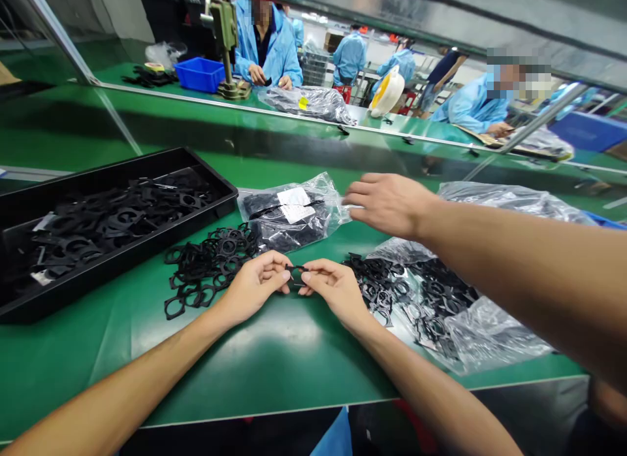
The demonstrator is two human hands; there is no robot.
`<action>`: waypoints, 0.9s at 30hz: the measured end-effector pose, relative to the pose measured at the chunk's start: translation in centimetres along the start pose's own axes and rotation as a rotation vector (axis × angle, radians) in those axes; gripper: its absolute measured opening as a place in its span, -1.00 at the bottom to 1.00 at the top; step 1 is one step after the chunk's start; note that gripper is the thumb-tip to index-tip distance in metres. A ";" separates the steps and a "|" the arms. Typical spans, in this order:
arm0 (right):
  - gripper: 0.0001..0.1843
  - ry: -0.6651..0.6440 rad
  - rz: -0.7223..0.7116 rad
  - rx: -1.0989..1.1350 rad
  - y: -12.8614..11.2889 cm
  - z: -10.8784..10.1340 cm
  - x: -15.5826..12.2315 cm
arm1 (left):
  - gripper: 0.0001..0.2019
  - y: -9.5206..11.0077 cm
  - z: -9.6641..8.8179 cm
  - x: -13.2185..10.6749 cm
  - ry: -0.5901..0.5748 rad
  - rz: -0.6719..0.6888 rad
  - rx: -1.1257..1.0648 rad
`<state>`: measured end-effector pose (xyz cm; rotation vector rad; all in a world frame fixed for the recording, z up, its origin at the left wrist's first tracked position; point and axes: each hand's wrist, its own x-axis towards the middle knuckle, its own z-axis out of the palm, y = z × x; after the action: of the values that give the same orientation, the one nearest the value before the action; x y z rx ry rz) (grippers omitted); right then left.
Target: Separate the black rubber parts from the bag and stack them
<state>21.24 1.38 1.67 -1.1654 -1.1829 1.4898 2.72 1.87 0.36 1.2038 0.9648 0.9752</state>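
Black frame [296,268] is pinched by nearly closed left hand [255,283] and right hand [337,290]; loose frames [198,263] are heaped alongside, finished ones indistinguishable.

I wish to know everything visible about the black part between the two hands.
The small black part looks like plastic, with thin edges around an open middle. Fingers of the left hand pinch one side, those of the right hand the other, holding it over the green table. Finer details are unclear.

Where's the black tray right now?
In the head view, the black tray sits at the left on the green table, just left of a pile of black rings.
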 end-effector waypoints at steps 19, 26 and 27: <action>-0.63 -0.015 -0.070 -0.122 -0.3 0.1 -0.1 | -0.83 0.6 0.2 -0.2 -0.046 0.026 0.093; -0.64 -0.048 -0.071 -0.135 -0.5 0.1 0.2 | -0.85 0.2 -0.7 0.8 0.025 0.035 0.068; -0.65 -0.060 -0.079 -0.144 -0.5 0.1 0.2 | -0.86 0.2 -0.8 0.9 0.024 0.034 0.061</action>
<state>21.20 1.64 2.15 -1.1621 -1.3811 1.4074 2.24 2.92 0.39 1.2663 1.0018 0.9950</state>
